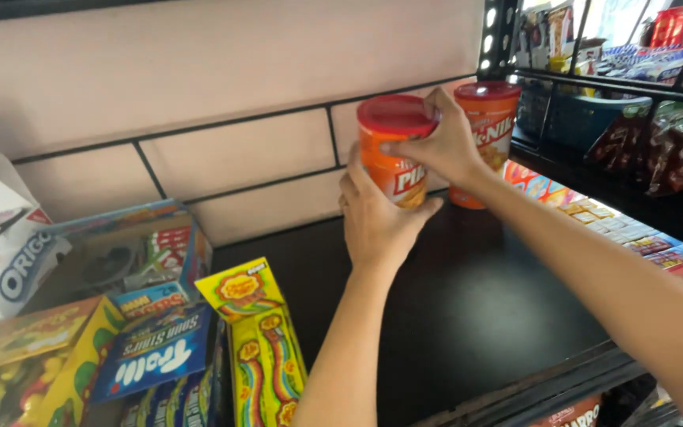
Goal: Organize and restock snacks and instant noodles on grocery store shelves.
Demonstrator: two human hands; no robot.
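Two orange snack canisters with red lids are at the back of a black shelf (468, 316), against a tiled wall. My left hand (373, 217) cups the nearer orange canister (393, 150) from below and behind. My right hand (436, 146) wraps across that canister's side, fingers on its lid edge, and hides part of the second orange canister (488, 119) just behind it to the right. I cannot tell whether the nearer canister rests on the shelf or is lifted.
Candy boxes fill the shelf's left: a yellow lollipop-strip box (258, 340), a blue sour-strips box (152, 352), a cookie box (9, 253). Rows of small sweets (618, 229) lie at right, with a wire rack of bagged snacks (658, 134) above.
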